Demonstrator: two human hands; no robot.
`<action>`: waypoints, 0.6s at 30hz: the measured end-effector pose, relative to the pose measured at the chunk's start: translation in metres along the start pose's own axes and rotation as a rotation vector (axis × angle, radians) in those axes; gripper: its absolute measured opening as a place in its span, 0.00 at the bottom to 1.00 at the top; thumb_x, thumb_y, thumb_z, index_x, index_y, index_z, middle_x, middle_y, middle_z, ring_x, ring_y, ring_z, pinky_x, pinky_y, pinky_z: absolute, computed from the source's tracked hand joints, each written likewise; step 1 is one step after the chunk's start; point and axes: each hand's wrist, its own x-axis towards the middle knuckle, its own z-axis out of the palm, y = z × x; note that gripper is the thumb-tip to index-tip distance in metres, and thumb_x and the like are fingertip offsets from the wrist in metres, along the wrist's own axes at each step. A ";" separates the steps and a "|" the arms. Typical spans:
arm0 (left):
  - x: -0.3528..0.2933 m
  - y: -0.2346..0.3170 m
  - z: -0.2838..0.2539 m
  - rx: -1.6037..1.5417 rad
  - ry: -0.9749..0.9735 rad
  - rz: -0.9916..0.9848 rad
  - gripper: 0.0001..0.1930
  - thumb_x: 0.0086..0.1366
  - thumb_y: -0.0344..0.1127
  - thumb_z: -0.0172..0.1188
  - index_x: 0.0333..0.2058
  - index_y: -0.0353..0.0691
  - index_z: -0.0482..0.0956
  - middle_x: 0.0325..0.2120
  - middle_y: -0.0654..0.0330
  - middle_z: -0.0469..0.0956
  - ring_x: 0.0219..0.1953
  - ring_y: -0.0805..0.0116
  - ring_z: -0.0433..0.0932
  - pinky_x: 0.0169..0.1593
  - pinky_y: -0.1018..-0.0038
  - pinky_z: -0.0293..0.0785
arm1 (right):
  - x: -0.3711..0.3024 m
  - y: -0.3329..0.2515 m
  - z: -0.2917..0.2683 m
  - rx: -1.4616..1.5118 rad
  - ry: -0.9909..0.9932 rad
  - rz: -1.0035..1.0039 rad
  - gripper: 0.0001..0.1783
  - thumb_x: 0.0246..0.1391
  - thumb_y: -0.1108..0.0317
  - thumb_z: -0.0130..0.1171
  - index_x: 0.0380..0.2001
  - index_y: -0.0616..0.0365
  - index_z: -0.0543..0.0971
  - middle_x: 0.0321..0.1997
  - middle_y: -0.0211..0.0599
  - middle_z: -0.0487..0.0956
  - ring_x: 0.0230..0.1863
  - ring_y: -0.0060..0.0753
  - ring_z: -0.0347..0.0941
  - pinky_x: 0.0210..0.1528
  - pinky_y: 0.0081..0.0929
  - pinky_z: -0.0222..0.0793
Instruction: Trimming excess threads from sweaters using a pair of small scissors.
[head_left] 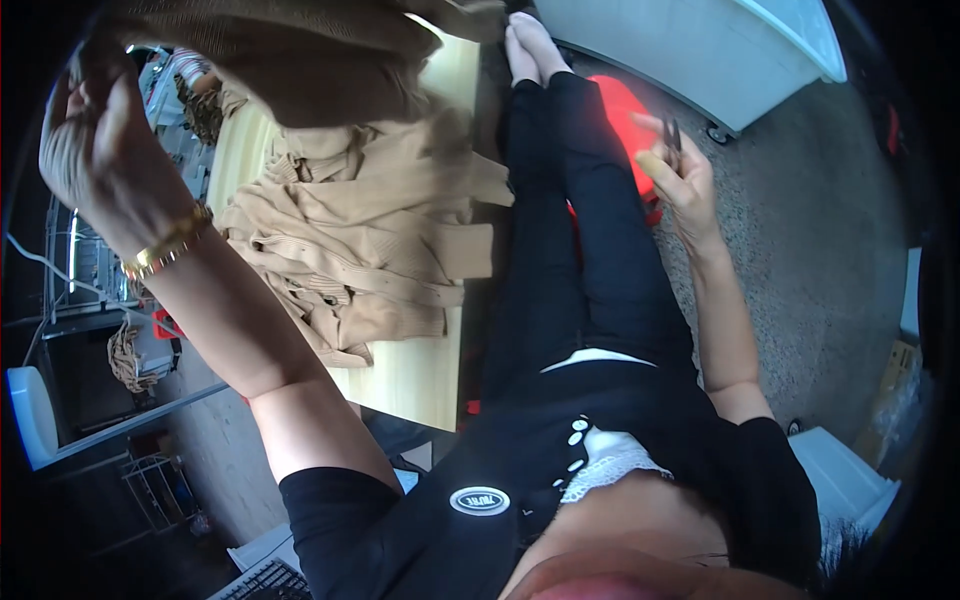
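One brown knitted garment (310,70) hangs in the air, blurred, over a heap of tan ribbed knitwear (350,220) on a pale wooden counter (410,390). The left hand (95,140) is raised at the garment's left end, its fingers curled closed on the cloth, though the fingertips sink into shadow. A gold bracelet (165,245) circles that wrist. The right hand (688,185) is off the counter's right side, well apart from the knitwear, its partly bent fingers closed around a small dark two-pronged tool (673,140).

Beyond the person's black trousers (630,260), a red stool (618,105) sits near a pale wheeled tub (650,55). Lettering shows on one oval badge (479,501), dark with a pale border, on the black top (400,545). A black keyboard (268,582) lies at the lower left edge.
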 end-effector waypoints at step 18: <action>-0.288 -0.245 0.118 0.270 -0.530 -0.767 0.09 0.65 0.27 0.54 0.42 0.35 0.79 0.35 0.56 0.80 0.37 0.63 0.80 0.45 0.70 0.75 | 0.021 0.096 0.132 -0.442 -0.767 0.118 0.26 0.52 0.51 0.66 0.43 0.64 0.80 0.27 0.27 0.75 0.30 0.22 0.69 0.34 0.26 0.66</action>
